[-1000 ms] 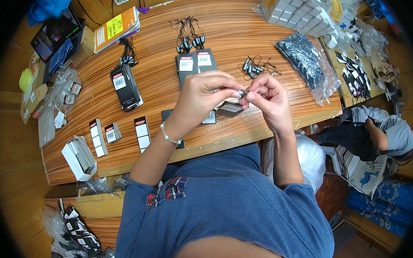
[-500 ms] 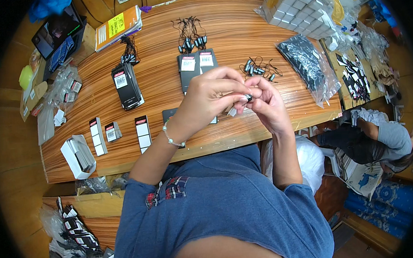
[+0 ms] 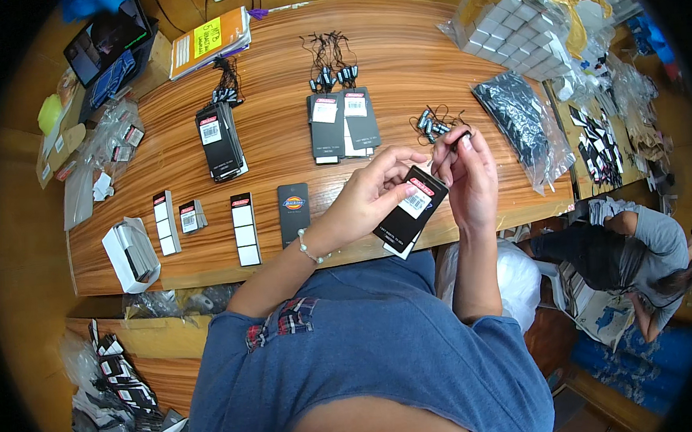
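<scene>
My left hand (image 3: 372, 195) holds a black hang tag (image 3: 410, 210) with a white barcode label, tilted above the near edge of the wooden table (image 3: 277, 102). My right hand (image 3: 465, 171) pinches a thin black string loop (image 3: 462, 138) at the tag's upper corner. Both hands are close together, fingers touching the tag. A small heap of black string fasteners (image 3: 433, 123) lies just beyond my right hand. Two stacks of black tags (image 3: 343, 122) lie further back at the middle.
Another tag stack (image 3: 219, 140) lies to the left, with small labels (image 3: 245, 229) and a single dark tag (image 3: 293, 211) along the near edge. A clear bag of black pieces (image 3: 517, 125) and wrapped white boxes (image 3: 512, 23) sit right. A seated person (image 3: 637, 251) is at lower right.
The tag has swung down into full view in my left hand. My right hand has lifted slightly, drawing the string up from the tag's corner.
</scene>
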Motion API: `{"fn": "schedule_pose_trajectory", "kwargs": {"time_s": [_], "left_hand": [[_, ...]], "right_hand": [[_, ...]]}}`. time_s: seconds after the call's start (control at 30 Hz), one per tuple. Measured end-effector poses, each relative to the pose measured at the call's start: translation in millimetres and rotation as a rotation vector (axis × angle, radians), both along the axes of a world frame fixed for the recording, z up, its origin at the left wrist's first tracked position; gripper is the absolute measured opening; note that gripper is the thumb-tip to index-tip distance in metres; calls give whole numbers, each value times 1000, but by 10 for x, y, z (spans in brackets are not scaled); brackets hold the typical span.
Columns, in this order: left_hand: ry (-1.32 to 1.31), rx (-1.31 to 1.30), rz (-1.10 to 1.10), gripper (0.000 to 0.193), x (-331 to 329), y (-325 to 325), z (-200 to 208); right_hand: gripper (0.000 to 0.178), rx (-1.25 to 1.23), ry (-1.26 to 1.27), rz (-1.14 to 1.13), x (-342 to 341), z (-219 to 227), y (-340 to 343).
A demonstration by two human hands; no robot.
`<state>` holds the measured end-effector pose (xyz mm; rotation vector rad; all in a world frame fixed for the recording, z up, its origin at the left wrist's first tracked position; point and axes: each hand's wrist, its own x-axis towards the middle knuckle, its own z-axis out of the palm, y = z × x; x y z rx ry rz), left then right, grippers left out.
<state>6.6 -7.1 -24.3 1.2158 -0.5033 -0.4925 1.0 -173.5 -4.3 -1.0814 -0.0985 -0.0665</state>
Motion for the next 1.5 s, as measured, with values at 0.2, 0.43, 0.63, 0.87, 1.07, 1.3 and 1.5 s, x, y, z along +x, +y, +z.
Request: {"fn": "schedule_pose_trajectory", "kwargs": {"time_s": [0.2,0.43,0.63,0.87,1.07,1.3,1.5], "left_hand": [[1,89,117,25,220,37,-98],[-126,238,381,25,987,113,-435],[-291,525,496,24,1284,211,-550],[-667,1068,588,33,1335,300,-488],[-683,948,721,51,1032,484,-315],[-353,695,601,57,482,853,-56],[-498,1079,450,58,74,1331,33]], "right_hand": [[18,-88,-52,-120,416,68,-7],[13,-9,-140,-89,1506,323,-123],[14,-109,-111,-102,2094,337,146],[14,-368,67,108,2625,-43,392],[15,-529,254,132,3125,-556,509],[11,-639,414,156,3502,-883,555],[27,-889,-69,-116,3072,-669,440]]}}
